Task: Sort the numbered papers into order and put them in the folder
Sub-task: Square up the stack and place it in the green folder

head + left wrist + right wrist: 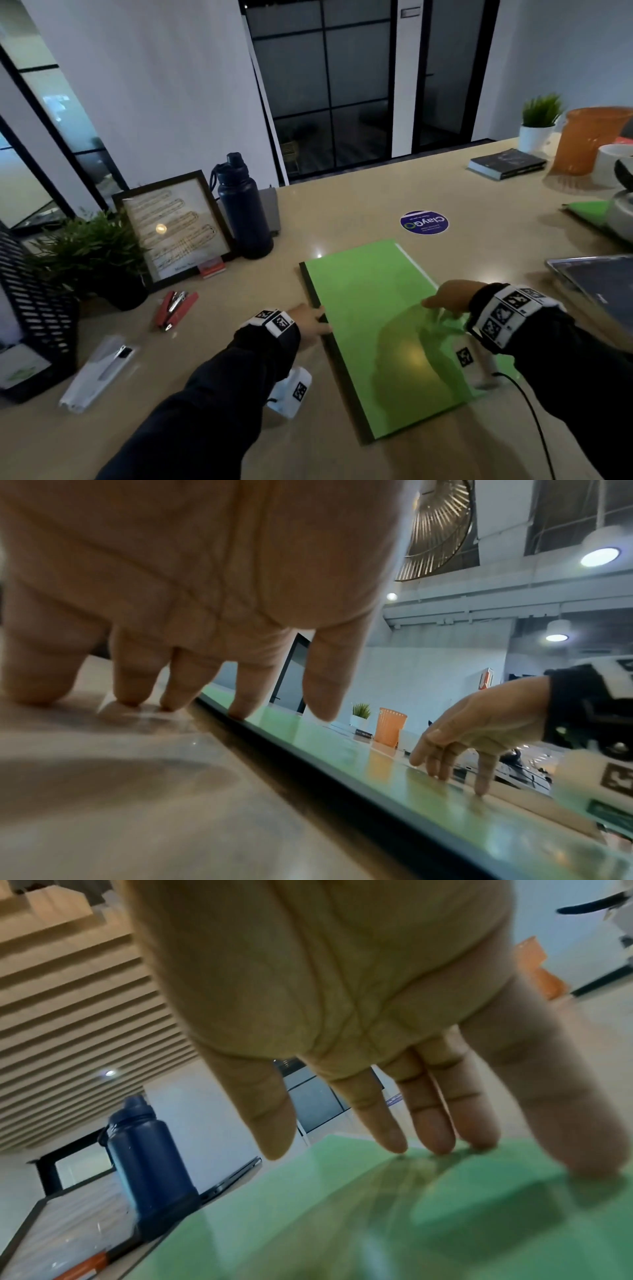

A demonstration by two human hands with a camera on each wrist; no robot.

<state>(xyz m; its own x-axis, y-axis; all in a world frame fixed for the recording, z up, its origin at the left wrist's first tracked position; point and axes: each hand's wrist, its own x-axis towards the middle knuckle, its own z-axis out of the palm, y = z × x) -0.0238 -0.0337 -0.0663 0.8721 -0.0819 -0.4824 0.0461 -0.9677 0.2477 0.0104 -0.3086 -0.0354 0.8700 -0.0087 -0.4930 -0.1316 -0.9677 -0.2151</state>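
Observation:
A green folder with a black spine lies closed on the tan table, a thin white paper edge showing along its right side. My left hand rests with straight fingers at the spine, some fingertips on the table and one on the folder's edge. My right hand presses straight fingertips down on the green cover near its right edge. Neither hand grips anything. The papers themselves are hidden inside the folder.
A dark blue bottle, framed picture, plant and red stapler stand left. A black mesh tray sits far left. A book, orange bin and laptop lie right.

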